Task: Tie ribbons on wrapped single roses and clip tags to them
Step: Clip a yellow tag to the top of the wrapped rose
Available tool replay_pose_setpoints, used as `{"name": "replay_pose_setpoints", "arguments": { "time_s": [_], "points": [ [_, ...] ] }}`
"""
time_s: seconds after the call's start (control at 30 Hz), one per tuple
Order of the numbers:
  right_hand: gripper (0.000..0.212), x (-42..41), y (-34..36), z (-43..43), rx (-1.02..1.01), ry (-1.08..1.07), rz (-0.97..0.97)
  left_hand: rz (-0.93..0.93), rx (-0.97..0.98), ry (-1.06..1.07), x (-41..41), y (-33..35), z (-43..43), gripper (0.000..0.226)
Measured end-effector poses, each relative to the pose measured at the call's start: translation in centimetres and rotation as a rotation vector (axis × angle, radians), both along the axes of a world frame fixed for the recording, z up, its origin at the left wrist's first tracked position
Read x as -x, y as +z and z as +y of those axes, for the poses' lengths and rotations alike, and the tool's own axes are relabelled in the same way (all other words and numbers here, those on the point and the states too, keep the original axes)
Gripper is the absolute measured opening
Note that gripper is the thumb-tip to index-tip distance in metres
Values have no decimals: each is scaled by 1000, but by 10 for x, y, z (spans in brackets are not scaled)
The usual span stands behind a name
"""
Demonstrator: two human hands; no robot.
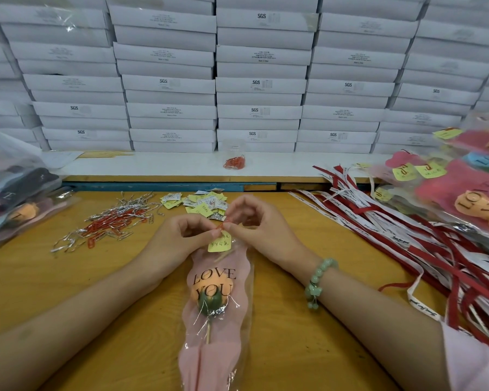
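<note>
Pink-wrapped orange rose (pixel 209 290) lies flat, stem nearest; yellow tag (pixel 220 244) and red clip (pixel 222 225) at its far end.

One head-worn wide-angle camera looks forward and down, close over the wooden table (pixel 336 244), facing stacked white boxes (pixel 260 80).

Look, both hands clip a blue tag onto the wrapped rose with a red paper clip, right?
Not blue: the head view shows a yellow tag. The left hand and right hand clip it onto the wrapped rose with a red paper clip.
</note>
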State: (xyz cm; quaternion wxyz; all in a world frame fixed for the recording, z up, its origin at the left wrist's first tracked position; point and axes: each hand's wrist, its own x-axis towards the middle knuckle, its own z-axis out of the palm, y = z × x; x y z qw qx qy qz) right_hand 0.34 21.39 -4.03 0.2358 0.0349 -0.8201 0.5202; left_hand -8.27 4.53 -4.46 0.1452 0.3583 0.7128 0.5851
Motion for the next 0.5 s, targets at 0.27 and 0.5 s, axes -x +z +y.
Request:
{"name": "replay_pose_setpoints", "arguments": {
  "time_s": [0.27, 0.5],
  "points": [
    [12, 1, 0, -2, -258, -46, 54, 54, 21, 47, 2, -1, 0, 6],
    [10, 5, -2, 1, -202, -143, -25, 58, 34, 79, 3, -2, 0, 4]
  ]
}}
